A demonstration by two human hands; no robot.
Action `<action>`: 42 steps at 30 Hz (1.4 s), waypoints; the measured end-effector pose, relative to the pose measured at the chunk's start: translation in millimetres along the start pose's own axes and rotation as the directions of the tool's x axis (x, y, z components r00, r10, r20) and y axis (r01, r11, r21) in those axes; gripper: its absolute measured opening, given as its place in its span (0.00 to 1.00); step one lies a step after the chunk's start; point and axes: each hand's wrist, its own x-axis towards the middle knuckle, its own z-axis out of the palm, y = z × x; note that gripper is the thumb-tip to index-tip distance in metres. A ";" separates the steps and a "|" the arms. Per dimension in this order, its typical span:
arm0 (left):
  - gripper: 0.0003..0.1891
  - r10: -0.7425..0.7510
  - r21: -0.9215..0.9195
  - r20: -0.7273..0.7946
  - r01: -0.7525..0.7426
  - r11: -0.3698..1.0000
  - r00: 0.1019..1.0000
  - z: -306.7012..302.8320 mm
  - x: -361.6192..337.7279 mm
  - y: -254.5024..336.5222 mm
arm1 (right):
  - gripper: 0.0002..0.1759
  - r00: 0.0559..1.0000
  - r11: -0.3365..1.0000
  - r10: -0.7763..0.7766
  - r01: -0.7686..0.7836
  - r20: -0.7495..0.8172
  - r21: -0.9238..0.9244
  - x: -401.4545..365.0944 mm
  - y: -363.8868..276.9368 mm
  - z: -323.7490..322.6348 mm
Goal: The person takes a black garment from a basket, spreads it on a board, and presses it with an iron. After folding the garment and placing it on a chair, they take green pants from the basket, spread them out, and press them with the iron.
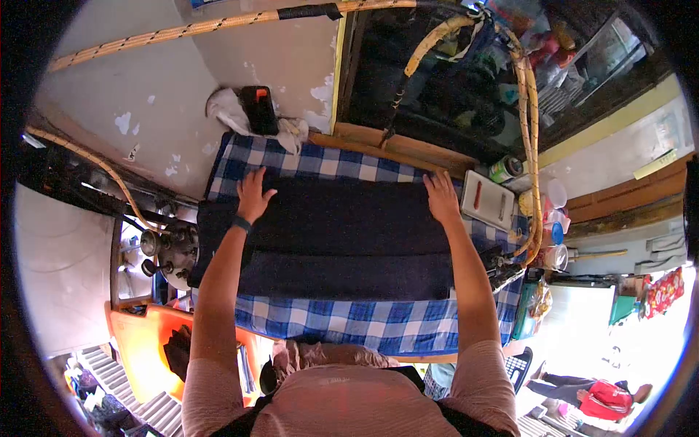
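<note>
Dark trousers or a similar dark garment [349, 218] lie spread lengthwise across a blue and white checked cloth [349, 324]. My left hand [253, 197] rests on the garment's upper left part, palm down, fingers apart, with a dark band at the wrist. At the upper right corner of the garment lies my right hand [441, 195], its fingers spread over the edge and onto the checked cloth. Neither hand grips anything. A fold or edge runs along the garment's lower part, between my forearms.
An iron [504, 271] with a corded hose stands at the right. Behind it are a tray [489, 200] and a can [505, 169]. Metal machinery [175, 251] sits left, an orange chair [145, 346] lower left. A person in red [606, 399] is far right.
</note>
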 end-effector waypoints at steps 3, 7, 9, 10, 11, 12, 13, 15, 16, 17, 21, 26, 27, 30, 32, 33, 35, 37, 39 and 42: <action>0.21 -0.040 0.009 0.255 0.039 0.999 0.966 -29.7 14.3 -0.5 | 0.19 0.984 0.974 0.154 -0.166 0.090 0.155 2.5 1.7 2.7; 0.12 0.317 -0.302 -0.182 -0.360 0.883 0.931 -45.0 -16.6 -10.0 | 0.09 0.967 0.904 0.253 -0.243 0.018 0.352 -33.5 6.9 -36.9; 0.12 0.259 -0.350 -0.176 -0.306 0.885 0.950 -54.3 -55.9 -17.6 | 0.10 0.949 0.849 0.309 -0.247 -0.061 0.466 -67.2 -2.4 -71.6; 0.13 0.203 -0.394 -0.169 -0.255 0.883 0.964 -56.3 -76.4 -20.2 | 0.12 0.947 0.833 0.310 -0.227 -0.087 0.504 -87.6 -8.1 -80.9; 0.13 0.202 -0.395 -0.171 -0.255 0.883 0.964 -57.0 -95.5 -20.1 | 0.10 0.954 0.868 0.266 -0.173 -0.141 0.465 -109.6 -12.5 -79.7; 0.13 0.255 -0.327 -0.226 -0.320 0.889 0.940 -57.8 -113.7 -20.0 | 0.09 0.956 0.898 0.219 -0.120 -0.194 0.423 -127.7 -19.1 -82.2; 0.15 0.311 -0.253 -0.277 -0.382 0.889 0.909 -58.8 -128.5 -19.4 | 0.09 0.958 0.908 0.202 -0.104 -0.205 0.407 -142.9 -27.0 -83.4; 0.15 0.288 -0.260 -0.246 -0.350 0.900 0.925 -48.2 -150.7 -22.7 | 0.13 0.958 0.932 0.199 -0.121 -0.204 0.341 -163.6 -44.8 -81.2; 0.15 0.262 -0.265 -0.209 -0.313 0.912 0.942 -40.2 -157.6 -25.6 | 0.13 0.957 0.932 0.201 -0.120 -0.211 0.341 -169.7 -48.6 -76.3; 0.15 0.247 -0.260 -0.198 -0.294 0.920 0.948 -32.5 -162.3 -27.7 | 0.15 0.959 0.946 0.182 -0.110 -0.219 0.306 -174.8 -52.5 -71.1; 0.13 0.237 -0.211 -0.264 -0.296 0.932 0.935 -32.3 -171.1 -18.2 | 0.20 0.979 0.964 0.159 -0.127 -0.124 0.235 -193.6 -57.1 -47.1; 0.09 0.304 -0.086 -0.187 -0.324 0.942 0.934 -34.2 -181.9 -42.0 | 0.31 0.994 0.982 0.099 -0.089 -0.056 0.164 -208.7 -39.1 -151.5; 0.08 0.153 -0.162 -0.297 -0.207 0.965 0.943 -36.3 -176.6 -49.9 | 0.40 0.975 0.969 0.200 -0.211 0.095 0.127 -207.1 -29.6 -184.9; 0.13 -0.095 -0.126 -0.632 0.019 0.992 0.769 -25.8 -141.0 -87.8 | 0.55 0.864 0.944 0.200 -0.297 0.462 0.146 -248.8 45.3 -167.9; 0.33 -0.407 -0.144 -0.634 0.417 0.897 0.658 -3.0 -119.9 -123.9 | 0.50 0.850 0.994 -0.059 0.000 0.524 0.113 -247.0 80.0 -147.4; 0.41 -0.563 -0.223 -0.594 0.555 0.802 0.575 -3.5 -109.4 -125.9 | 0.49 0.861 0.991 -0.118 0.072 0.494 0.113 -238.2 86.3 -143.1; 0.43 -0.700 -0.339 -0.527 0.636 0.693 0.482 -9.0 -95.1 -129.7 | 0.48 0.870 0.982 -0.185 0.148 0.456 0.117 -225.2 90.1 -134.0; 0.41 -0.748 -0.374 -0.487 0.666 0.646 0.452 9.7 -79.2 -160.4 | 0.45 0.800 0.963 -0.268 0.225 0.536 0.146 -216.4 93.2 -127.1; 0.32 -0.563 -0.281 -0.280 0.494 0.823 0.777 31.5 -75.0 -212.9 | 0.43 0.829 0.978 -0.173 0.081 0.532 0.192 -217.2 92.8 -120.5; 0.19 -0.619 -0.662 -0.343 0.286 0.693 0.706 8.6 -94.0 -188.3 | 0.40 0.853 0.962 -0.035 -0.113 0.521 0.250 -220.4 98.7 -102.3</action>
